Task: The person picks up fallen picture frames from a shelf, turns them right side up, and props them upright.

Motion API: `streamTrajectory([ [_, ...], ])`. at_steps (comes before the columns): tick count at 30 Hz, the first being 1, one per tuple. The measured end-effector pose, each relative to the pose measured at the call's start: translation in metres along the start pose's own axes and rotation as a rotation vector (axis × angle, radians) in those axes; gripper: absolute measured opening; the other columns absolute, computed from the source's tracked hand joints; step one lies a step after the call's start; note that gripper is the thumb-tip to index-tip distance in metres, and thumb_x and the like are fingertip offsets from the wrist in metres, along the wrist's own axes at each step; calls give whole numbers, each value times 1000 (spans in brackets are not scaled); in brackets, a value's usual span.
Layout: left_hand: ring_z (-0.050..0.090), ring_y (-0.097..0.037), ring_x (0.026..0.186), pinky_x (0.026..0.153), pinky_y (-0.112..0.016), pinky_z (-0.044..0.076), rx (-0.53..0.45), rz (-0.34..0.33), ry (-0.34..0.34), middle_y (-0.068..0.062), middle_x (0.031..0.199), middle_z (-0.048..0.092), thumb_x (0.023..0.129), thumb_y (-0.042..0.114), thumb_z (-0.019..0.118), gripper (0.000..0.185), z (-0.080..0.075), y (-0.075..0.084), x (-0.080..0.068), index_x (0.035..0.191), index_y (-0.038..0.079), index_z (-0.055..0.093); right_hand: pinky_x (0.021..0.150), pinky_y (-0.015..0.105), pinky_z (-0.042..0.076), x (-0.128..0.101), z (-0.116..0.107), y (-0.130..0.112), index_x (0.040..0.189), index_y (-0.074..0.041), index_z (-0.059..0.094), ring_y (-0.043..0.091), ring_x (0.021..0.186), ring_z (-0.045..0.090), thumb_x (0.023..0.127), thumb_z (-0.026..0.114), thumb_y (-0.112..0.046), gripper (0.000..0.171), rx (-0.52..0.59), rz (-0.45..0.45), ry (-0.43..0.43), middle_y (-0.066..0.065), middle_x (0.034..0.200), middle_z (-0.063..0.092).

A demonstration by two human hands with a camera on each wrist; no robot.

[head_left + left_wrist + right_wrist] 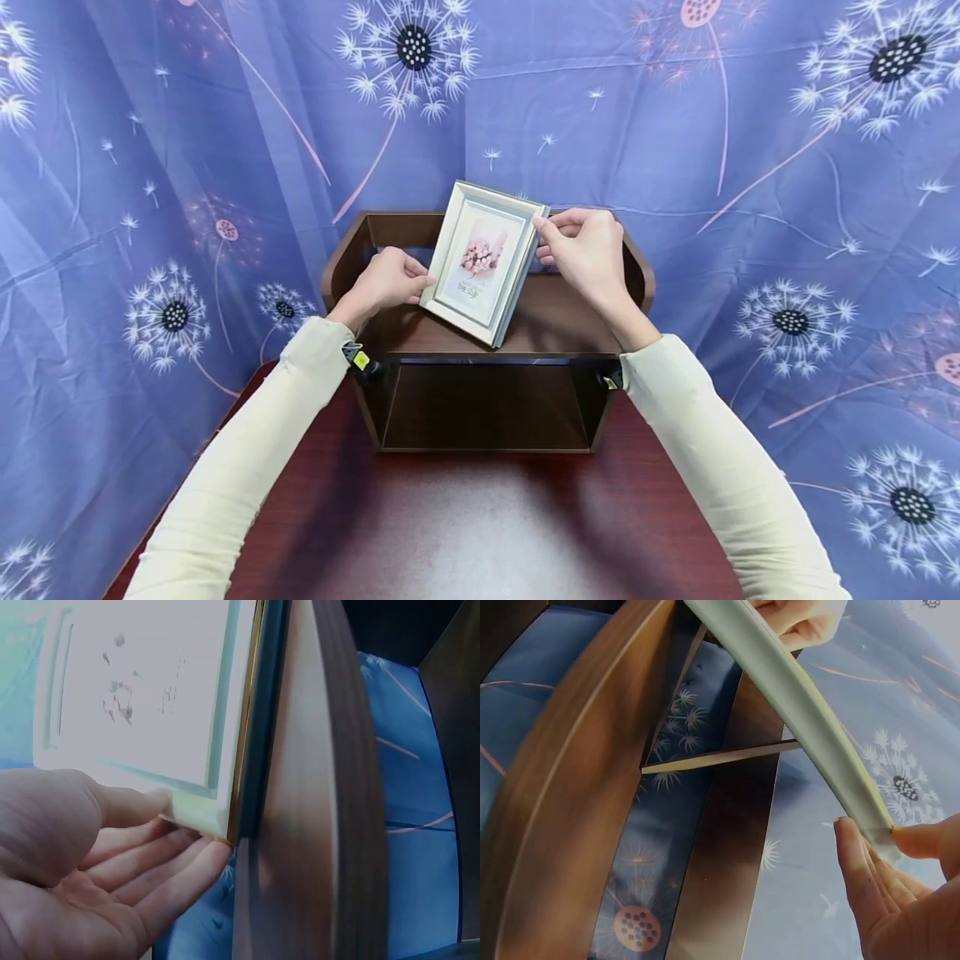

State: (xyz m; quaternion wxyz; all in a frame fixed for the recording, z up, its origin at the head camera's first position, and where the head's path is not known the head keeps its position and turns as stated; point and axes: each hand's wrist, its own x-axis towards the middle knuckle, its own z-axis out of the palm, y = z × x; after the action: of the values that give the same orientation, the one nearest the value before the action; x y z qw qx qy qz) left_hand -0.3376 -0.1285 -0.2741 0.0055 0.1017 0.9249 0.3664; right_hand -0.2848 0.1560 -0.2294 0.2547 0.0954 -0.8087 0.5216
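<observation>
A cream picture frame (481, 260) with a pink flower print is held tilted over the top shelf of a dark brown wooden rack. My left hand (392, 282) pinches its lower left edge; in the left wrist view the thumb (135, 804) lies on the front face and the fingers reach behind. At the upper right edge, my right hand (588, 250) pinches the frame between thumb and fingers. The right wrist view looks along the frame's side edge (795, 712), with the right hand (907, 885) gripping one end. The frame's back is hidden in the head view.
The two-tier brown rack (487, 451) stands on a reddish-brown table (480, 525), with raised side panels beside both hands. Behind and around it hangs a blue-purple curtain (540, 108) with dandelion prints.
</observation>
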Motion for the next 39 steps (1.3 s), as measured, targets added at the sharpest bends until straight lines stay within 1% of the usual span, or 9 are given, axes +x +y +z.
streamTrajectory([
  [6,79,-24,98,81,-30,66,-65,-16,-36,-23,128,73,104,21,65,46,0,1,-10,143,-2,62,60,23,63,10,3,1,107,1,80,21,68,80,99,72,-25,28,-20,23,-24,24,92,80],
  [10,76,-22,98,85,-30,65,-150,-33,-82,-26,129,70,105,18,63,52,-2,-1,-16,152,0,52,61,22,63,18,6,4,109,3,80,17,67,79,99,72,-25,30,-5,33,-48,25,95,80],
  [15,71,-29,115,99,-35,62,-251,-69,-118,-29,138,62,105,13,61,55,-3,-4,-25,156,-3,45,62,22,63,28,12,7,110,4,79,11,64,78,100,72,-24,31,24,59,-72,24,96,80],
  [18,66,-36,128,105,-40,59,-287,-77,-108,-29,144,58,105,10,60,55,-3,-5,-31,156,-4,44,63,21,63,31,15,7,111,4,79,15,67,79,100,72,-24,31,19,70,-80,23,96,81],
  [20,64,-38,131,107,-42,58,-308,-78,-94,-29,146,57,106,9,59,54,-2,-6,-34,155,-6,43,65,23,64,33,17,6,111,3,79,18,70,80,100,72,-24,30,22,74,-85,23,97,81],
  [25,63,-38,131,109,-43,57,-346,-92,-52,-30,144,57,106,8,58,52,1,-7,-42,153,-8,44,70,30,66,38,24,4,111,4,79,15,68,79,100,71,-22,29,44,72,-97,23,98,80],
  [28,64,-35,128,109,-42,57,-382,-113,-33,-29,142,57,106,7,58,50,1,-9,-45,152,-8,46,72,32,66,41,28,3,112,3,79,12,67,78,100,71,-22,29,59,80,-103,23,100,81],
  [33,65,-29,123,106,-38,58,-429,-151,-12,-26,138,57,105,7,59,48,1,-10,-50,149,-6,49,73,29,66,46,34,2,116,1,79,12,70,78,101,71,-23,30,75,116,-131,22,105,80],
  [39,65,-28,119,106,-37,59,-454,-170,-13,-22,132,56,105,8,60,47,1,-12,-55,148,-6,48,71,25,65,50,41,3,116,0,79,8,68,76,101,71,-23,29,90,127,-142,21,108,80],
])
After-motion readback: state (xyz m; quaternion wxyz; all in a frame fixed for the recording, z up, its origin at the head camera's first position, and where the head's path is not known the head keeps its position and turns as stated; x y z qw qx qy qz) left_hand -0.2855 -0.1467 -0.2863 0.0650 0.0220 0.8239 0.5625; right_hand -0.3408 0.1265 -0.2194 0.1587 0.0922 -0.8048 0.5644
